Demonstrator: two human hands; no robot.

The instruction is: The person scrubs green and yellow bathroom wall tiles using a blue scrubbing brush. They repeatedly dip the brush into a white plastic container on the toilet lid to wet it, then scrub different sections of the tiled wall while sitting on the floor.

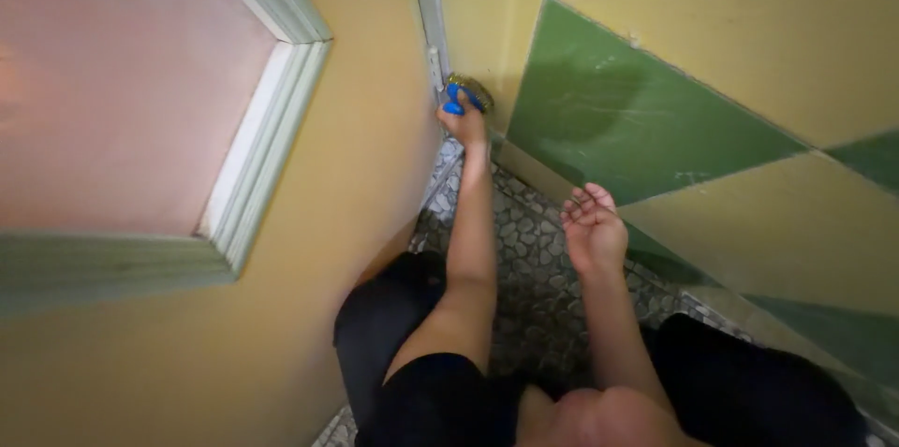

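My left hand point(463, 124) reaches forward and grips a small blue-handled scrubber point(462, 97) with a yellowish pad, pressed against the yellow tile next to the door frame edge point(429, 26). My right hand point(592, 227) hangs free near the tiled wall point(655, 101), palm up and fingers loosely apart, holding nothing. The wall is covered in large green and yellow tiles set diagonally. My knees in dark shorts show at the bottom.
A yellow door point(346, 222) with a pale green framed pink panel point(122, 82) fills the left side. The floor point(529, 250) is grey pebble mosaic, narrow between door and wall.
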